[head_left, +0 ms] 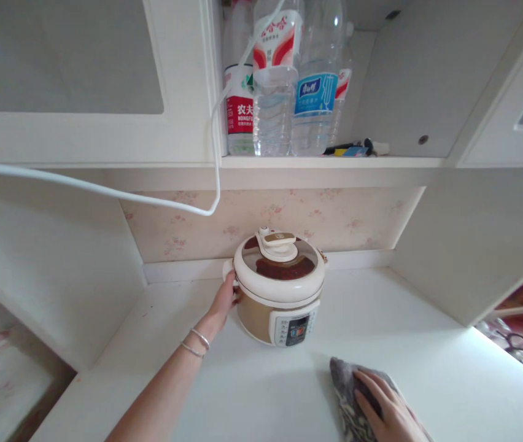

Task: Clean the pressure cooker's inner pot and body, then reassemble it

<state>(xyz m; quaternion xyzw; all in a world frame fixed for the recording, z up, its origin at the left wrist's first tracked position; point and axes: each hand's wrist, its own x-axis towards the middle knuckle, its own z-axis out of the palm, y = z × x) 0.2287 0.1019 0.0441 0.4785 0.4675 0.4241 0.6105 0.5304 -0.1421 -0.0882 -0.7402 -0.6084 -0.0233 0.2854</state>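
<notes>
A white and gold electric pressure cooker [256,310] stands upright on the white countertop [243,393], its lid on and its control panel facing me. My left hand [225,299] grips the handle at its left side; some of the fingers are hidden behind the handle. To the right and nearer to me, my right hand [383,405] rests on a grey patterned cloth [347,393], with its fingers bent over it. The cloth lies bunched on the counter, partly covered by the hand.
Above the counter, an open cupboard shelf [399,162] holds several plastic bottles [275,104] and some small items. A white cable [160,201] hangs across the left in front of the cupboard. White side panels [482,233] bound the counter, with floral wallpaper [335,215] behind.
</notes>
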